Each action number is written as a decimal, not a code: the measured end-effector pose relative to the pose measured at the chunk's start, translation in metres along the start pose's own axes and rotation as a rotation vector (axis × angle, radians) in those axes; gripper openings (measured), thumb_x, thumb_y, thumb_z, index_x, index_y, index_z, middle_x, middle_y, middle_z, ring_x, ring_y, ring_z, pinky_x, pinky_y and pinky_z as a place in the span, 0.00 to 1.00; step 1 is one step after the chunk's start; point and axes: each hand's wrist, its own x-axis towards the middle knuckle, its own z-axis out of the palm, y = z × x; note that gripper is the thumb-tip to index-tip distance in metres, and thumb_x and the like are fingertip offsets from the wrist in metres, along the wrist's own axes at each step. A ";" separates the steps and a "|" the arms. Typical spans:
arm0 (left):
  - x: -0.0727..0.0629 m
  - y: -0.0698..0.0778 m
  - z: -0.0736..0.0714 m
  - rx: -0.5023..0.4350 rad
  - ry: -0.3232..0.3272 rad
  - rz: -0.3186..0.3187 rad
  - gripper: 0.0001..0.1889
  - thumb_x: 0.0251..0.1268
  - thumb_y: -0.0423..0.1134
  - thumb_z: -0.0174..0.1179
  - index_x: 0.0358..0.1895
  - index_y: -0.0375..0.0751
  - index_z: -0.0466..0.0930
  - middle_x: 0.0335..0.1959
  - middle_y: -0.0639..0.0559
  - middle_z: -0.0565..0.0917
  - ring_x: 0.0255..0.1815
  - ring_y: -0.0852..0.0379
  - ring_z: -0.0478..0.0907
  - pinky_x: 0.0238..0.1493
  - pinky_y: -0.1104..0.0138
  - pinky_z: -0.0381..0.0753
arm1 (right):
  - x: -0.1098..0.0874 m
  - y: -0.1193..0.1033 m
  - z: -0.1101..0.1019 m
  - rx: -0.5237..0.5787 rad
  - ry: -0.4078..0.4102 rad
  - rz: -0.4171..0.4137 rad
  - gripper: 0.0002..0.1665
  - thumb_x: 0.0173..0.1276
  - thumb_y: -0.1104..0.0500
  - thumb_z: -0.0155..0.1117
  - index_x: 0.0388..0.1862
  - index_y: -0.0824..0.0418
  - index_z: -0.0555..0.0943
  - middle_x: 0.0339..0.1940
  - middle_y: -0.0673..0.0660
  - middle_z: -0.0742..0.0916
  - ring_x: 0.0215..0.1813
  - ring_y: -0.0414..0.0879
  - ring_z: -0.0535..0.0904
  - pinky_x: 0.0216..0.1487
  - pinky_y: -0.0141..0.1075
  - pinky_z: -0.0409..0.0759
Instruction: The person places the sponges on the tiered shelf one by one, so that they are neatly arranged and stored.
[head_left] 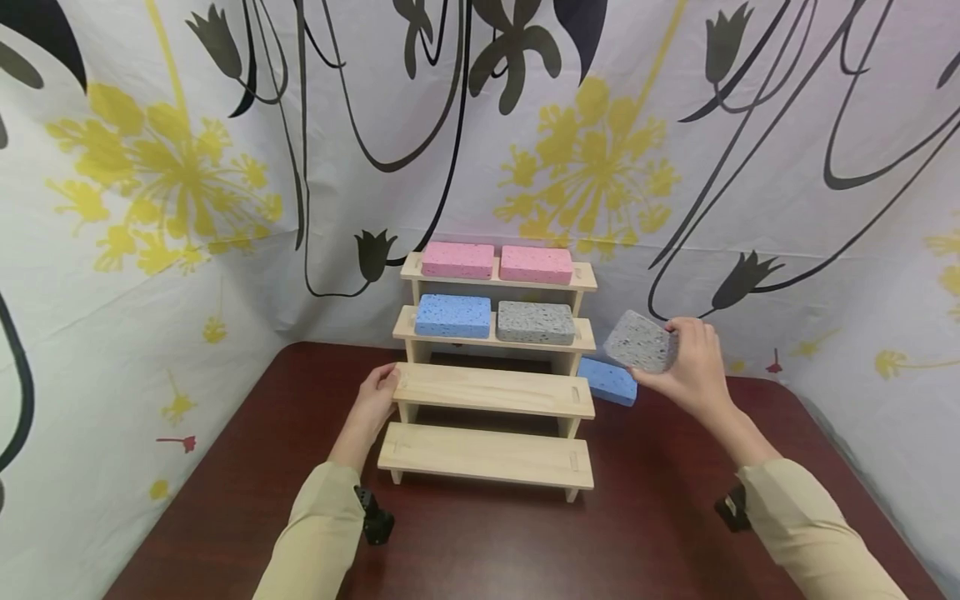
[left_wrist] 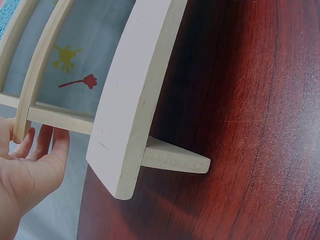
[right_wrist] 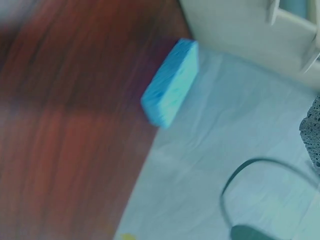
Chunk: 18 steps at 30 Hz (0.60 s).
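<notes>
My right hand [head_left: 696, 367] pinches a grey speckled sponge [head_left: 642, 342] between thumb and fingers, holding it tilted in the air to the right of a stepped wooden shelf [head_left: 487, 454]. In the right wrist view only an edge of the grey sponge [right_wrist: 312, 135] shows. My left hand [head_left: 377, 393] grips the left end of the shelf's second step from the bottom; in the left wrist view, fingers [left_wrist: 60, 145] curl under the wood. Two pink sponges [head_left: 458, 260] lie on the top step. Below them, a blue sponge [head_left: 453, 316] and another grey sponge [head_left: 536, 322] sit side by side.
Behind the shelf's right side, another blue sponge [head_left: 609, 382] lies on the dark red-brown table [head_left: 480, 550]. A white cloth [head_left: 337, 200] printed with flowers hangs at the back and both sides. The two lower steps are bare wood.
</notes>
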 end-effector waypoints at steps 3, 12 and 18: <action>0.000 0.000 -0.001 -0.011 -0.002 0.002 0.24 0.74 0.42 0.37 0.68 0.37 0.52 0.63 0.32 0.62 0.66 0.39 0.62 0.69 0.51 0.60 | 0.008 -0.015 0.002 0.041 0.007 -0.063 0.48 0.40 0.35 0.66 0.43 0.73 0.66 0.39 0.70 0.73 0.41 0.62 0.65 0.42 0.53 0.62; 0.001 0.000 0.002 -0.015 -0.008 -0.005 0.23 0.74 0.42 0.38 0.68 0.38 0.53 0.63 0.32 0.62 0.66 0.40 0.62 0.68 0.52 0.61 | 0.026 -0.058 0.013 0.084 -0.020 -0.248 0.46 0.30 0.50 0.79 0.46 0.73 0.71 0.44 0.68 0.77 0.45 0.60 0.71 0.46 0.51 0.70; 0.002 -0.001 0.000 -0.015 -0.001 -0.003 0.24 0.74 0.42 0.38 0.68 0.38 0.53 0.63 0.32 0.62 0.66 0.40 0.62 0.68 0.51 0.61 | 0.036 -0.080 0.025 0.096 -0.048 -0.307 0.46 0.35 0.46 0.77 0.50 0.70 0.72 0.46 0.65 0.78 0.47 0.57 0.73 0.48 0.50 0.72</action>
